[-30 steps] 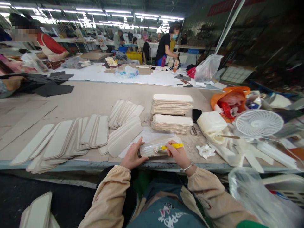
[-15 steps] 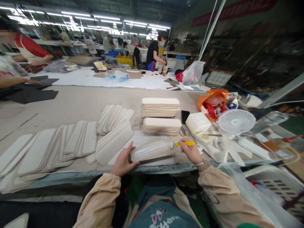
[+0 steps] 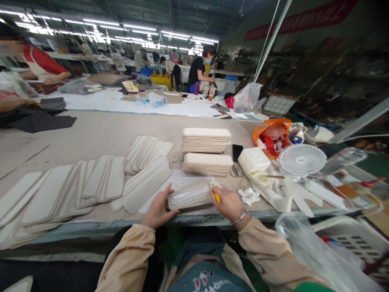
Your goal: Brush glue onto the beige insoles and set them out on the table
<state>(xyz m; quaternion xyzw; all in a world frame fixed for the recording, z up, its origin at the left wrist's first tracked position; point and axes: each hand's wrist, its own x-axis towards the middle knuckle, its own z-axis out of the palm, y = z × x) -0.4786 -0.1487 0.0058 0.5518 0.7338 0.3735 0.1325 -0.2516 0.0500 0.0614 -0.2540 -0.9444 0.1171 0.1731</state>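
A long pale panel with rounded ends point(image 3: 190, 197) lies in front of me near the table edge, streaked with a shiny wet coating; it seems to top a small stack. My left hand point(image 3: 159, 206) grips its left end, thumb on the near side and fingers on the far side. My right hand point(image 3: 231, 204) is closed round the yellow handle of a brush point(image 3: 216, 197). The brush's bristles touch the panel's right part and are partly hidden by my fingers. White paper point(image 3: 179, 178) lies under the panel.
Overlapping pale panels point(image 3: 103, 178) fan out at left. Two neat stacks point(image 3: 207, 164) stand behind the work. To the right are a phone point(image 3: 237, 153), scissors point(image 3: 236, 172), a white container point(image 3: 254, 159), a white fan point(image 3: 302, 160) and an orange bag point(image 3: 270, 134). Co-workers stand beyond.
My right hand has moved left with the brush, from past the panel's right end to over it, and the handle now points toward me. My left hand keeps its place.
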